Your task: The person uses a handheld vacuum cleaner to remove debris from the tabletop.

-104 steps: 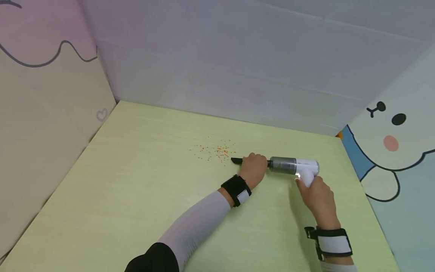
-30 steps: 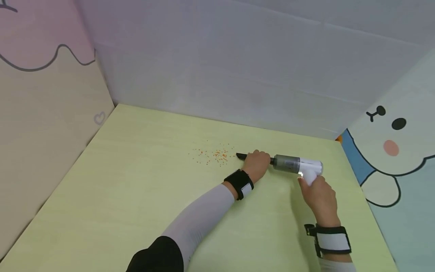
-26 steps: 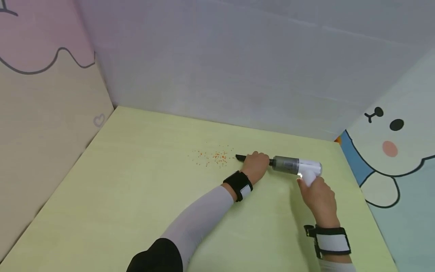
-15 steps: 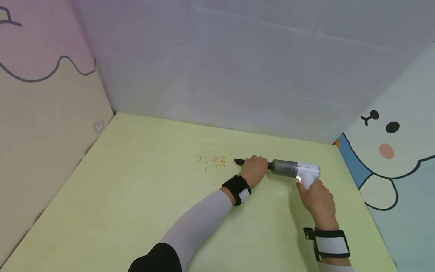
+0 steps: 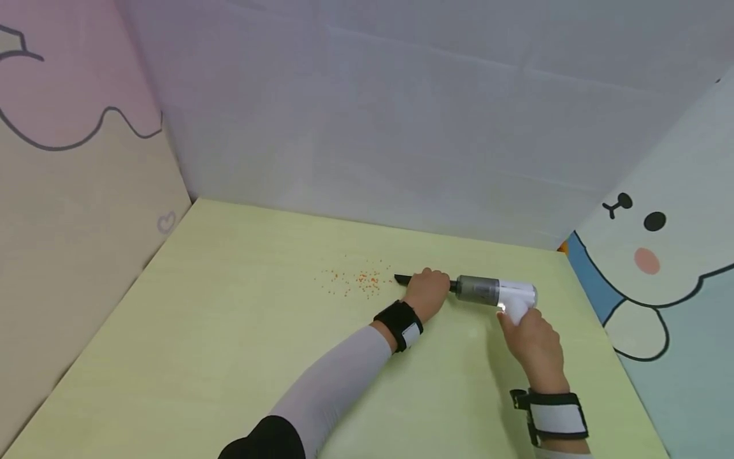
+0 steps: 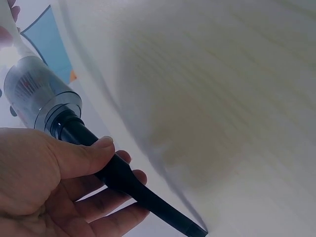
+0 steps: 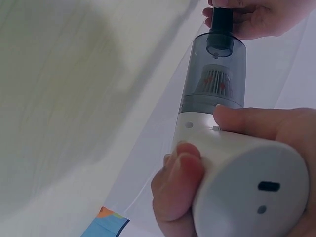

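A handheld vacuum cleaner (image 5: 478, 290), with a white body, a smoky clear dust cup and a black crevice nozzle, lies across between both hands. My left hand (image 5: 427, 294) grips the nozzle (image 6: 116, 170), thumb on one side and fingers on the other. My right hand (image 5: 534, 344) holds the white handle, its thumb (image 7: 247, 121) lying along the body near the dust cup (image 7: 213, 74). Inside the cup a ribbed filter shows, with small orange-red specks. Just left of the nozzle tip, orange crumbs (image 5: 369, 280) are scattered on the table; the tip is close to their right edge.
The pale yellow table (image 5: 241, 331) meets a plain whitish wall (image 5: 373, 127) at the back. Cartoon-printed panels stand along its left (image 5: 86, 255) and right (image 5: 682, 319) sides.
Since the oldest frame, the nozzle tip has shifted slightly right and back relative to the crumbs. The head view has tilted up, so the scene sits lower. Both hands keep their hold.
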### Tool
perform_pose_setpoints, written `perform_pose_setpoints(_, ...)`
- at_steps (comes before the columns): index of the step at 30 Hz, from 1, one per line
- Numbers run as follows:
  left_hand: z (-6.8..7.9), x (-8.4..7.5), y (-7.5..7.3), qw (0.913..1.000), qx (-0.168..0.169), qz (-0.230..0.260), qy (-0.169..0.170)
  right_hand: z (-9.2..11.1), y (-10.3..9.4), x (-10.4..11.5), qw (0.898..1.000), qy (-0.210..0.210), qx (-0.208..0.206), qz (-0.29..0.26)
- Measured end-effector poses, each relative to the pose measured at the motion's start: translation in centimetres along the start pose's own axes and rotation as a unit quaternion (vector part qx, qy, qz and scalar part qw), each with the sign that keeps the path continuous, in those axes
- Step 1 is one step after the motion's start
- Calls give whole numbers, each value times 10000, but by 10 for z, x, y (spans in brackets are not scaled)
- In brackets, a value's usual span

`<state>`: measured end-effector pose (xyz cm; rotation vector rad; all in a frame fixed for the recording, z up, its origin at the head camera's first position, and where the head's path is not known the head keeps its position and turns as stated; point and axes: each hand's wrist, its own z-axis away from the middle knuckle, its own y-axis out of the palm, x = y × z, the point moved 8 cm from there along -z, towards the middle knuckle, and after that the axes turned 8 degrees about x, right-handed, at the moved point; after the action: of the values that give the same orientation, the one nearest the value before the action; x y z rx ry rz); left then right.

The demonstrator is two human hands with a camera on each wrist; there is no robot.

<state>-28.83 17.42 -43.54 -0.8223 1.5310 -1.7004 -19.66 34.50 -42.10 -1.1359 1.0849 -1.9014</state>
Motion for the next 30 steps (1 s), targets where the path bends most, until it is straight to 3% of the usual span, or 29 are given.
perform_pose_setpoints(8, -3, -1, 5, 9999, 77, 92, -31, 1, 1, -1, 9999, 91, 49, -22)
perform_pose_setpoints(13, -13, 0, 12, 10000, -67, 7, -16, 0, 0, 0, 9999, 100, 8, 8)
perform_pose_setpoints(16, -10, 0, 6, 10000, -6, -12, -26, -1, -1, 0, 9999, 101, -9, 17)
perform_pose_setpoints(30, -14, 3, 5, 9998, -166, 14, 57, -7, -1, 2, 10000, 30, -73, -8)
